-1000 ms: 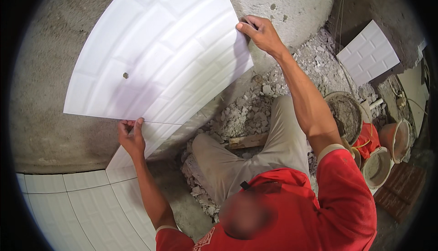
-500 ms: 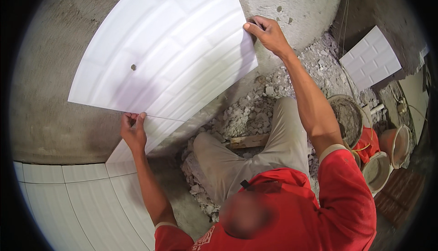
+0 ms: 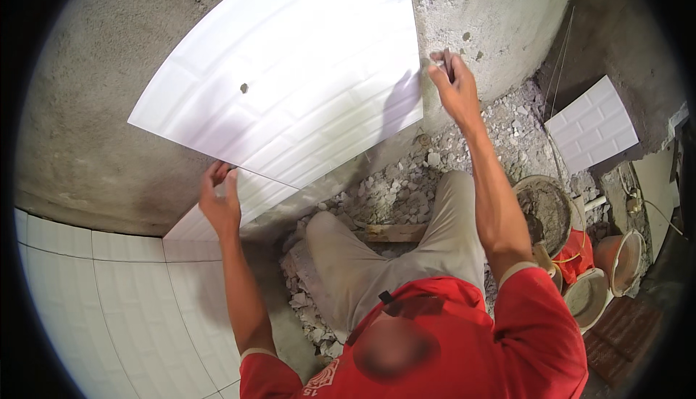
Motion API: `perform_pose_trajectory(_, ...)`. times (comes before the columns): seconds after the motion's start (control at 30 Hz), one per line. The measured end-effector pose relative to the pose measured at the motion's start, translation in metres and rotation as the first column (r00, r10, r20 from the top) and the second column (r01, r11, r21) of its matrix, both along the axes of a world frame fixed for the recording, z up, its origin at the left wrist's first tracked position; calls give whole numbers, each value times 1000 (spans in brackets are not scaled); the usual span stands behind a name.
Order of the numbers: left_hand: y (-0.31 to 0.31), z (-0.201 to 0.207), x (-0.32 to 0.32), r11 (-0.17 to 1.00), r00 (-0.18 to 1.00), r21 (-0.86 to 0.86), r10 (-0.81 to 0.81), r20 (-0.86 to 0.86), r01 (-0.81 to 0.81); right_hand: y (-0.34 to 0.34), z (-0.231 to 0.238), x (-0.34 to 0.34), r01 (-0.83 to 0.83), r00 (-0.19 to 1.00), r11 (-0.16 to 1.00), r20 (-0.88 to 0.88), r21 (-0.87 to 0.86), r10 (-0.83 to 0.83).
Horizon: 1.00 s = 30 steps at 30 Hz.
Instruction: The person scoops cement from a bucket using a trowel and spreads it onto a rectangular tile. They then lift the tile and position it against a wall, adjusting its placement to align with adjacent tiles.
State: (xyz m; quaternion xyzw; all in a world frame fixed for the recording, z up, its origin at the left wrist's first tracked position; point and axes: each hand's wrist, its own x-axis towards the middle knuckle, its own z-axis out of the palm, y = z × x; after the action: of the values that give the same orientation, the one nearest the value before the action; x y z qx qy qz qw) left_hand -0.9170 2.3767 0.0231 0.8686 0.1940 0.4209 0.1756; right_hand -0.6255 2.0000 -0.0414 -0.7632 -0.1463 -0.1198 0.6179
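A large white tile [image 3: 319, 72] with a raised brick pattern and a small dark mark stands against the wall, above a lower white tile [image 3: 250, 199]. At the seam between them is my left hand [image 3: 221, 199], its curled fingertips and thumb by the upper tile's bottom edge; what they pinch, if anything, is too small to make out. Just right of the large tile, apart from its side edge, my right hand [image 3: 458, 96] is closed, with something thin and dark showing between the fingers.
Rubble [image 3: 399, 192] covers the floor along the wall, with a wooden piece [image 3: 395, 233] by my legs. At right are a bucket of grey mortar [image 3: 547, 207], other tubs [image 3: 620, 261] and a leaning white tile [image 3: 594, 127]. White tiles [image 3: 134, 305] cover the lower left.
My right hand has come off the large tile's side edge and is now beside it. My left hand stays at the seam, its fingers slightly shifted. The whole view has shifted a little.
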Motion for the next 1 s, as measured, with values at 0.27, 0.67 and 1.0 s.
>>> perform_pose_trajectory(0.27,-128,-50,-6,878,928,-408,-338,-159,250,26,-63,-146,-527,842,807,-33,-265,539)
perform_pose_trajectory(0.67,-198,-97,-10,719,851,-624,-500,-159,306,23,-61,-202,-204,901,916,301,-345,314)
perform_pose_trajectory(1.0,-207,-117,2,-322,880,-919,-335,336,228,32,-67,-204,-174,954,978,226,-119,198)
